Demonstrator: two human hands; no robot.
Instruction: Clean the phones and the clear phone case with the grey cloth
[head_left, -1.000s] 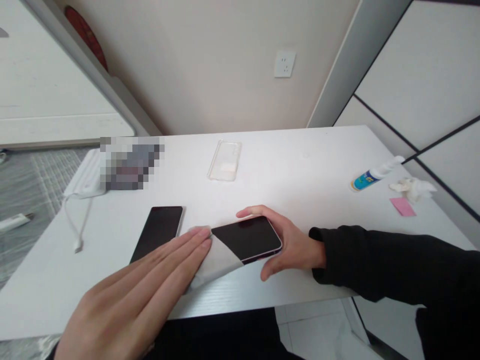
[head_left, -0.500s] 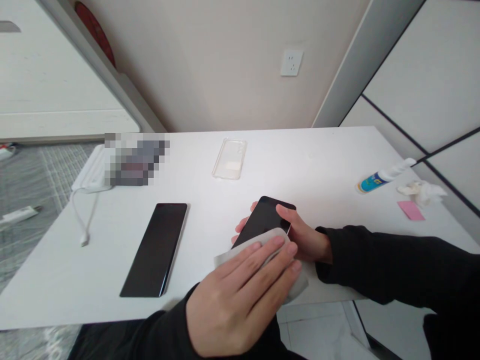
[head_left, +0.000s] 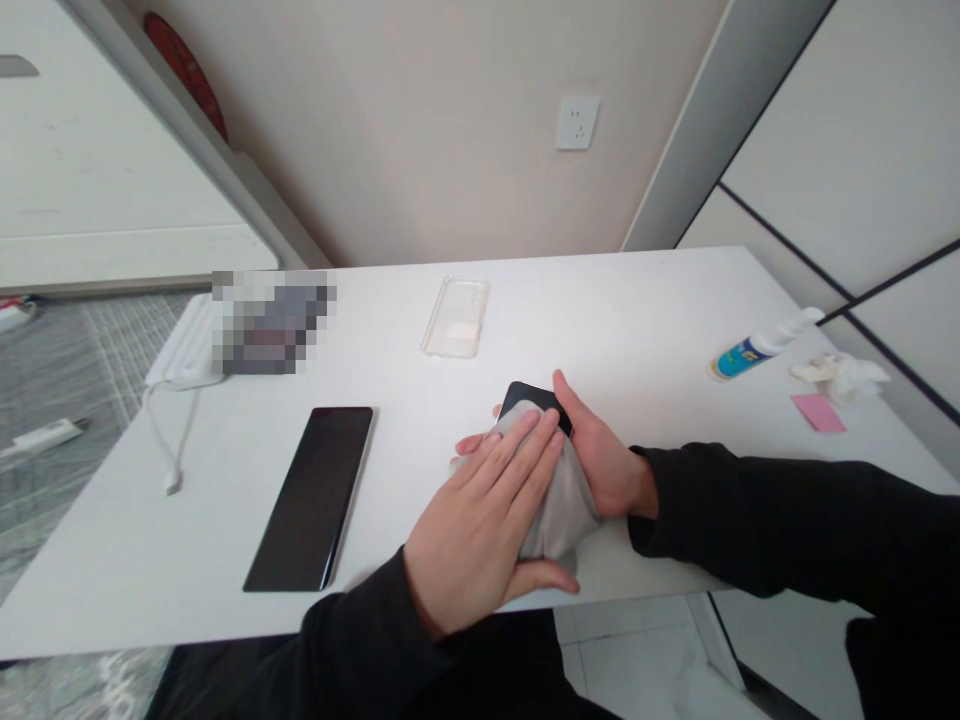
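Touching cloth (head_left: pixel 566 508), left fingers (head_left: pixel 528 456) outstretched

I have a white surface (head_left: pixel 637 310): clear case (head_left: pixel 454 335) at twelve o'clock, bottle (head_left: pixel 757 347) at two, pink note (head_left: pixel 819 413) and tissue (head_left: pixel 847 380) at three, black phone (head_left: pixel 311 500) at eight.

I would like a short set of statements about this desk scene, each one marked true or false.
1. The left hand presses a gray cloth against the held phone. True.
2. The right hand holds nothing. False: it grips the held phone.
3. A second phone lies on the white desk, left of both hands. True.
4. The cloth covers the second phone. False: it partly covers the held phone.
5. A clear case lies farther back than the second phone. True.
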